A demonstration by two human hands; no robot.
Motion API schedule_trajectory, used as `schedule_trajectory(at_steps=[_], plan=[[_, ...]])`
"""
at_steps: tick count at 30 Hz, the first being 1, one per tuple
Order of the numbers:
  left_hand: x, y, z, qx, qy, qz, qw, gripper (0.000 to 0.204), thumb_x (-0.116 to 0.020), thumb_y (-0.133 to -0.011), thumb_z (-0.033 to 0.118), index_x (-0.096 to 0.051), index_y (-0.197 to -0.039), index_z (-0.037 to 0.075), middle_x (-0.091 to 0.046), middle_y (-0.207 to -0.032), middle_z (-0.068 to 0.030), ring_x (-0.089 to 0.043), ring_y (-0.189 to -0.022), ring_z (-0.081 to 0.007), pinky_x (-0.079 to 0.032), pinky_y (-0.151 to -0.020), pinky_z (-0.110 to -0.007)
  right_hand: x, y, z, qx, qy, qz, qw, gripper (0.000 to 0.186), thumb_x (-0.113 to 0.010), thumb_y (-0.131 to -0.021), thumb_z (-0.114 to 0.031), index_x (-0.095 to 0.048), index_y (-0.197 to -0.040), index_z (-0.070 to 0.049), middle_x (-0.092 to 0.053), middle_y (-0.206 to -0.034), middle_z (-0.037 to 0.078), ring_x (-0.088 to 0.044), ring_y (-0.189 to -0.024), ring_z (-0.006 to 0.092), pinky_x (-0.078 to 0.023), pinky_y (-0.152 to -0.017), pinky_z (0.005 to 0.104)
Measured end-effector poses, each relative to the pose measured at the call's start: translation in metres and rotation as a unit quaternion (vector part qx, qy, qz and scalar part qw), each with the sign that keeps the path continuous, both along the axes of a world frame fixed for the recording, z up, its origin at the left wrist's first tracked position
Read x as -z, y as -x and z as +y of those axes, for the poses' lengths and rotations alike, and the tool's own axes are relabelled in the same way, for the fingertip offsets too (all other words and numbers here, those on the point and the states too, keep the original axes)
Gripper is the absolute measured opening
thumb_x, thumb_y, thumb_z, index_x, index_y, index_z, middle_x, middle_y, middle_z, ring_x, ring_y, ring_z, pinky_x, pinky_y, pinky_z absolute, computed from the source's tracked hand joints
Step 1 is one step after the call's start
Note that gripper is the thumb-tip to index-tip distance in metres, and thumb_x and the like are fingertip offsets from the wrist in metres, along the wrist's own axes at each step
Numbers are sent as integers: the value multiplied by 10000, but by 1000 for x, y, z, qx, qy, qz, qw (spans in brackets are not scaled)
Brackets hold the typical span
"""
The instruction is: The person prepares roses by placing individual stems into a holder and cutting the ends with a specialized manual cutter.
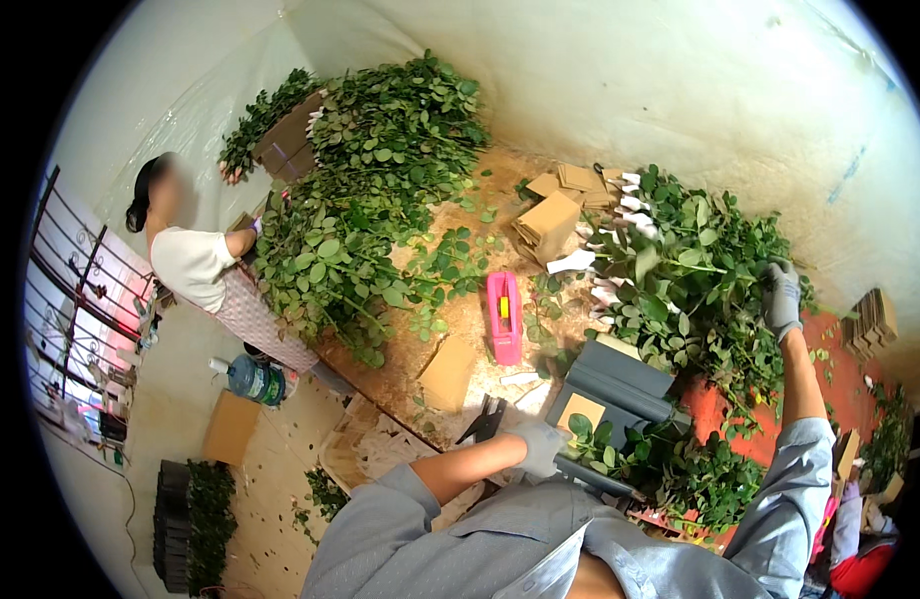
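My left hand (541, 447), in a grey glove, is low over the near edge of the table, beside a dark grey trough-shaped stand (612, 377). Its fingers are mostly hidden, so what it holds cannot be made out. A black hand tool (483, 420) lies just left of it. A cardboard piece (582, 411) and a leafy sprig (595, 444) rest in the stand. My right arm is stretched far to the right. The gloved right hand (782, 299) is closed around leafy stems at the right side of a green pile (694, 260), whose white-wrapped heads (635, 205) point left.
A pink tape dispenser (503, 319) stands mid-table, near folded cardboard (547, 225) and a flat cardboard sheet (447, 373). A large heap of leafy stems (380, 170) covers the table's far left. A co-worker (196, 265) stands there. A water jug (253, 379) is on the floor.
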State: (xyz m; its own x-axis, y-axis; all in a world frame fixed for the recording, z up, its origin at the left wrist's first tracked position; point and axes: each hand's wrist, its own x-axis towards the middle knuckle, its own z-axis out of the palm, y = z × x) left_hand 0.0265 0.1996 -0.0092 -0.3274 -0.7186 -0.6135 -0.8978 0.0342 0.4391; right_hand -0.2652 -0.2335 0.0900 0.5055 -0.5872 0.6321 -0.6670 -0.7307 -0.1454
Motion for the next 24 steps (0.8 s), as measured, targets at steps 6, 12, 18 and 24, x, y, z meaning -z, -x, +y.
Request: schedule_trajectory(at_steps=[6, 12, 18, 24], plan=[[31, 0, 2, 11, 62, 3, 998, 644, -625, -781, 292, -569, -1387, 81, -679, -1266, -180, -670, -1132, -371, -538, -948, -466, -98, -23, 51, 39, 102, 24, 994, 114, -662, -880, -38, -664, -983, -86, -664, -1000, 142, -621, -936, 348, -484, -851, 426], [14, 0, -3, 16, 17, -13, 1000, 688, -622, -789, 325, -553, -1432, 92, -657, -1324, -178, -666, -1150, -365, -538, -964, -460, -99, 22, 138, -9, -106, 40, 994, 104, -631, -887, 17, -618, -985, -14, -598, -935, 170, -592, -874, 366, -481, -784, 396], [31, -6, 11, -17, 39, 46, 998, 421, -605, -856, 365, -700, -1178, 110, -694, -1196, -203, -678, -1050, -400, -544, -929, -480, -17, 90, 237, 15, -317, 30, 948, 222, -629, -890, 71, -644, -1098, -7, -673, -953, 136, -651, -889, 205, -546, -736, 351], [4, -3, -6, 25, 37, 18, 999, 627, -626, -833, 378, -604, -1419, 155, -455, -1583, -116, -580, -1297, -343, -466, -1097, -426, 120, 186, 299, 23, -584, -185, 790, 405, -739, -841, 83, -601, -1215, 14, -708, -1000, 106, -656, -1026, 146, -576, -785, 288]])
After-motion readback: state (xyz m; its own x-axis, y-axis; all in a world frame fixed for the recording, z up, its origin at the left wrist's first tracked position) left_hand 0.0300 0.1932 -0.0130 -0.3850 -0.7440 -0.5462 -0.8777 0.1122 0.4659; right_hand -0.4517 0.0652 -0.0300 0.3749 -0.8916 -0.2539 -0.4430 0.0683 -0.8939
